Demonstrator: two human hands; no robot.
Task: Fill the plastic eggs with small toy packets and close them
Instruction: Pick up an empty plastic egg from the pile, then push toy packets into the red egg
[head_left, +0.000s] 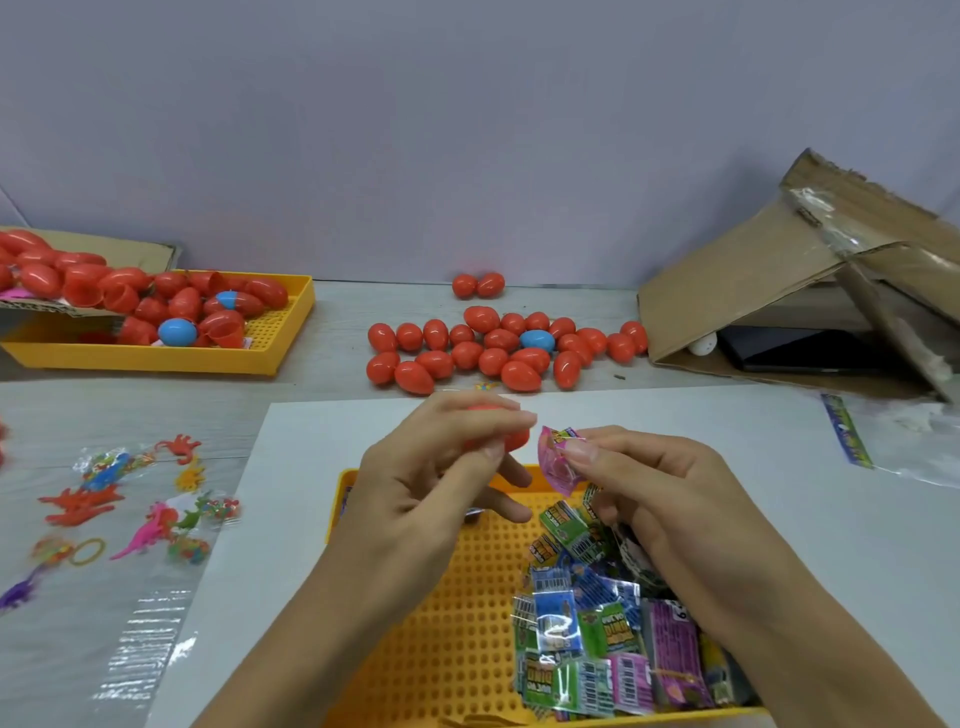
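Note:
My left hand (431, 467) grips a red plastic egg (511, 439), mostly hidden behind its fingers. Close beside it on the right, my right hand (644, 483) pinches a pink toy packet (557, 460) by its edge. Both hands hover above a yellow perforated tray (457, 613) that holds several green, blue and pink toy packets (602, 634) in its right half. Farther back on the table lies a cluster of closed red eggs (498, 353) with one blue egg (537, 340) among them.
A second yellow tray (280, 332) at the back left holds open and closed egg halves spilling from a cardboard box (104, 244). Loose rubbery toy animals (130, 499) in clear wrap lie at the left. A torn cardboard box (779, 280) stands at the back right.

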